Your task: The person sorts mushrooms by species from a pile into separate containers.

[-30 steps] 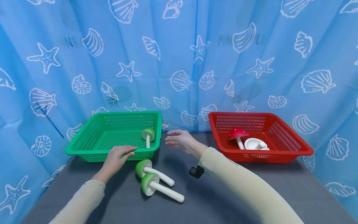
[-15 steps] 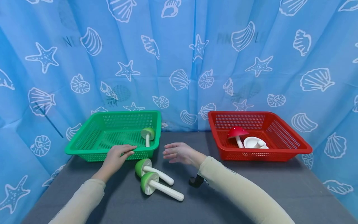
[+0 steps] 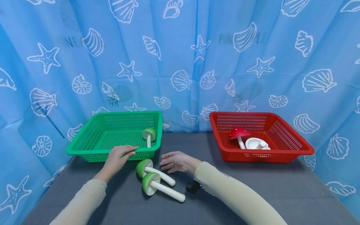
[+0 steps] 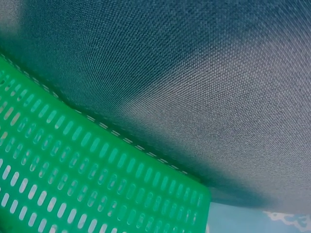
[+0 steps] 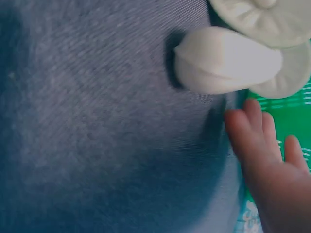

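right hand [image 3: 178,162] lower, red basket [image 3: 292,152] head-view-only

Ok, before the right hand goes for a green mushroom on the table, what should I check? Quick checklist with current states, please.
1. Right hand free: ok, fingers extended, holding nothing.
2. Stems accessible: ok, the nearer mushroom and farther mushroom lie with stems pointing right.
3. The pair apart: cannot tell, the caps overlap in view.
4. Room in the green basket: ok, only one mushroom shows inside, at its right end.
5. Left hand gripping the basket: cannot tell, it is at the front rim.
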Demonstrator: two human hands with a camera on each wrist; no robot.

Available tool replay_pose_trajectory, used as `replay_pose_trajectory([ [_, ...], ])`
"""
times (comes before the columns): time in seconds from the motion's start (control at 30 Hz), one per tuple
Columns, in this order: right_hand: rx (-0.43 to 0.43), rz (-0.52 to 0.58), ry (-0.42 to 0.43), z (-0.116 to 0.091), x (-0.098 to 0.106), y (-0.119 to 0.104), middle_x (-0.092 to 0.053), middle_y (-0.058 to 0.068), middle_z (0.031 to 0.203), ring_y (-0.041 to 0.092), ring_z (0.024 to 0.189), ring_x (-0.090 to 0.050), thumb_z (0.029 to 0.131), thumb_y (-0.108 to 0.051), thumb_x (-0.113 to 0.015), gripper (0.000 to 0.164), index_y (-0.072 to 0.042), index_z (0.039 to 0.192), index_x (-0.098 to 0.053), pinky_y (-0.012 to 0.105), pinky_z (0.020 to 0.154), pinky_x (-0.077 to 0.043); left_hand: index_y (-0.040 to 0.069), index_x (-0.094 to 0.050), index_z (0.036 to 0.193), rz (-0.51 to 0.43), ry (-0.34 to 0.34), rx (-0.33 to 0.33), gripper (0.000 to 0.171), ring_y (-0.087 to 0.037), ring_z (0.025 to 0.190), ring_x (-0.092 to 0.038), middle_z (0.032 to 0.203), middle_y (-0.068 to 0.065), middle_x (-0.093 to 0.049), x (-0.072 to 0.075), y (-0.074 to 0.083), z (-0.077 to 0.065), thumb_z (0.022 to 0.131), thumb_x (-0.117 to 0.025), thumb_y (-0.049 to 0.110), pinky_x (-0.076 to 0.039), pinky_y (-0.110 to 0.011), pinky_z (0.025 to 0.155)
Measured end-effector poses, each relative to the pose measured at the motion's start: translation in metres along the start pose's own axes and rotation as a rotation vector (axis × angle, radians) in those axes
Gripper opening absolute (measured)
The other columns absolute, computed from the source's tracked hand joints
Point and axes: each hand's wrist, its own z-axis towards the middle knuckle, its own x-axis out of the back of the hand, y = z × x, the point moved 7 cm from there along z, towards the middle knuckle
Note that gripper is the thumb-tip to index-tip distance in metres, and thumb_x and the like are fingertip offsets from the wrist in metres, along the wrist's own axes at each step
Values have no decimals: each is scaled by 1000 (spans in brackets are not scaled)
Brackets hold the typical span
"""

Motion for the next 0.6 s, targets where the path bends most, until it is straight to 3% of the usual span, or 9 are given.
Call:
replay_pose_trajectory([
  [0.27,-70,-102,-87,7,-14,10,-63,17,117,30,107,-62,97,-1,-56,44,4,140,-47,38,80,-53,4,-72,115,-3,13,-22,29,-35,101,-64,109,-14,-70,1,2,1,86,-72,5,-46,-56,89],
  [0.47,-104,-128,-155,8,-25,13,-63,13,108,19,87,-62,96,4,-55,42,4,137,-50,32,75,-52,5,-72,115,-6,6,-8,29,-35,100,-64,109,-14,-70,1,2,0,86,-72,5,-46,-56,90],
  [0.6,-109,-149,-164,8,-28,12,-64,10,104,17,82,-61,95,6,-54,38,4,133,-55,29,72,-51,5,-72,115,-15,3,-4,29,-35,100,-64,109,-14,-70,1,2,0,86,-71,4,-46,-56,91],
])
